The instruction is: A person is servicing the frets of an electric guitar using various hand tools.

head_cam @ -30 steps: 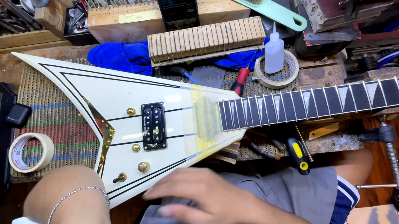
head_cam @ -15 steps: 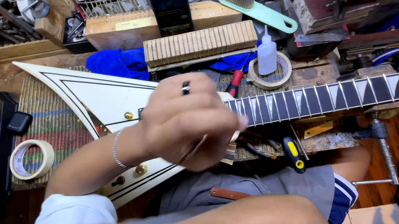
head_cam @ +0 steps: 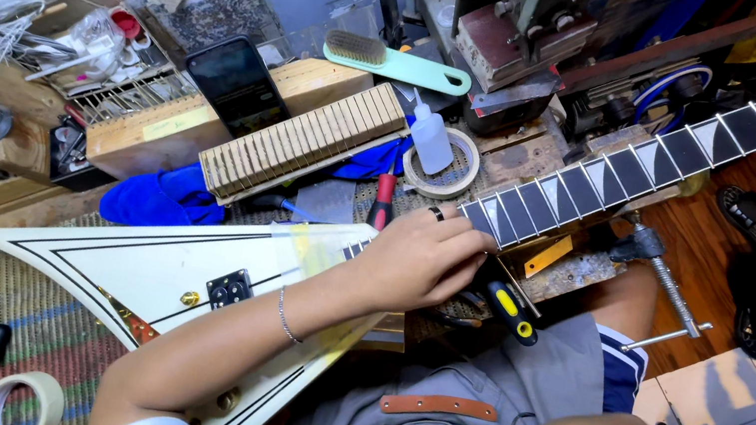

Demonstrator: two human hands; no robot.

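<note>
Where it lay on the lap a second ago, left hand (head_cam: pixel 422 255) now presses, fingers together, on white guitar (head_cam: pixel 137 265) at neck (head_cam: pixel 605 183); right hand unseen.

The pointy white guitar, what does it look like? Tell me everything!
The guitar has a cream-white V-shaped body with thin black pinstripes, gold knobs and a black pickup. Its dark neck, inlaid with pale triangles, runs up to the right. It lies flat across a woven mat on the cluttered bench. The left hand, wearing a ring and a bracelet, rests where neck meets body, on yellowish tape.
</note>
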